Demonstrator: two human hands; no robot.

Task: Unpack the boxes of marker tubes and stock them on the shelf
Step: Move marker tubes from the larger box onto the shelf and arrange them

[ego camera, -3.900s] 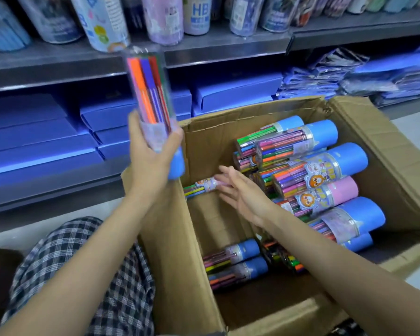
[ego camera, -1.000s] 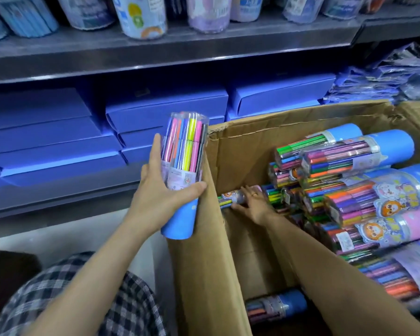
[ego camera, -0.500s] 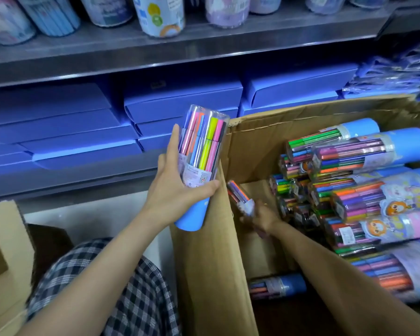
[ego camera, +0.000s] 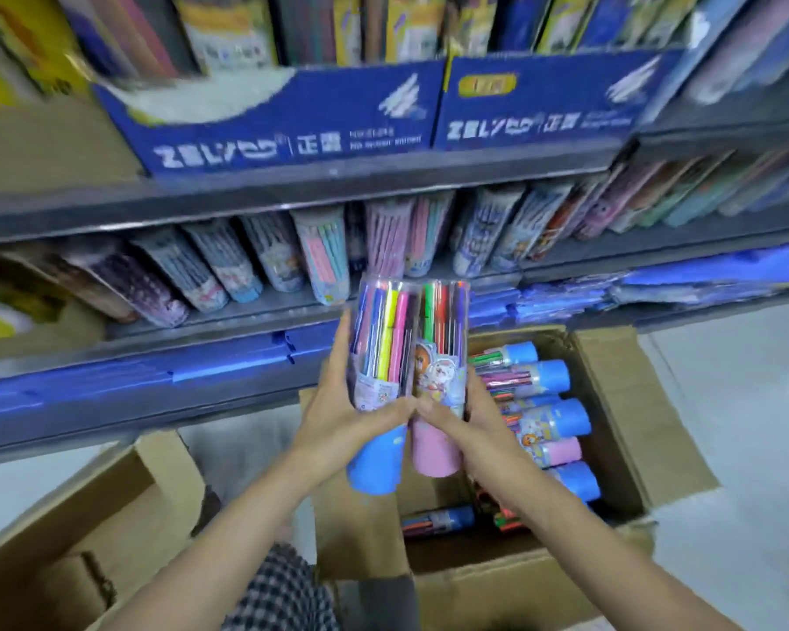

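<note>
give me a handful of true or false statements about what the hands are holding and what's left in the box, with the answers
1. The left hand grips a clear plastic marker tube with a blue cap. True.
2. The right hand hangs free of any tube. False: it grips a clear plastic marker tube with a pink cap.
3. The two held tubes stand upright, side by side and touching. True.
4. The open brown cardboard box has been unpacked completely. False: several marker tubes lie in it, most with blue caps.
5. Both held tubes have their caps pointing up. False: the caps point down, below the hands.
</note>
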